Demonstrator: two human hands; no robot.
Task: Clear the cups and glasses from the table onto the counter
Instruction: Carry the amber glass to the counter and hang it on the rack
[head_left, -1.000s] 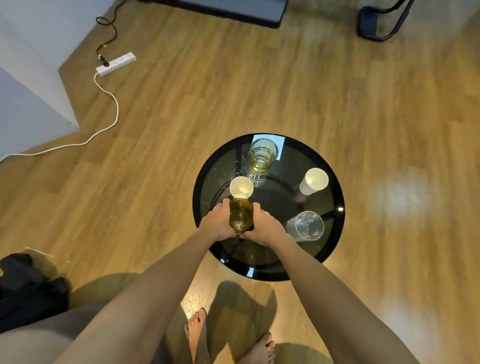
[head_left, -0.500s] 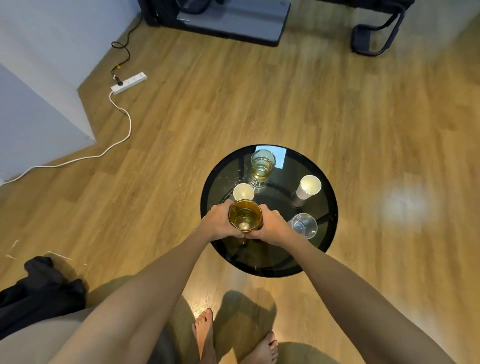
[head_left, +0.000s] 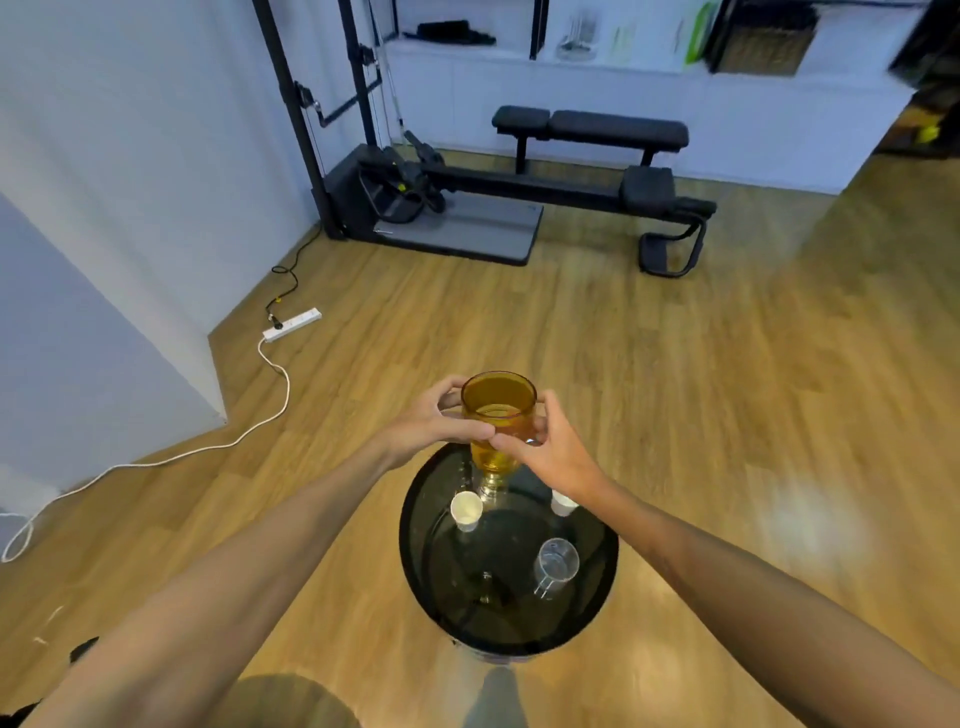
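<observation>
An amber glass (head_left: 498, 410) is held up in the air above the far edge of the round black glass table (head_left: 415, 545). My left hand (head_left: 431, 421) grips it from the left and my right hand (head_left: 550, 447) grips it from the right. On the table stand a white paper cup (head_left: 466, 509), a second white cup (head_left: 562, 503) partly hidden by my right wrist, and a clear glass (head_left: 557, 561). Another glass behind the amber one is mostly hidden.
A black weight bench (head_left: 592, 130) and a cable machine (head_left: 415, 197) stand at the back by a white counter with shelves (head_left: 623, 67). A power strip (head_left: 292, 323) with a white cord (head_left: 270, 364) lies on the wooden floor at left. Open floor surrounds the table.
Both hands have lifted the amber glass off the table and raised it. My view has tilted up, bringing the bench and counter into sight.
</observation>
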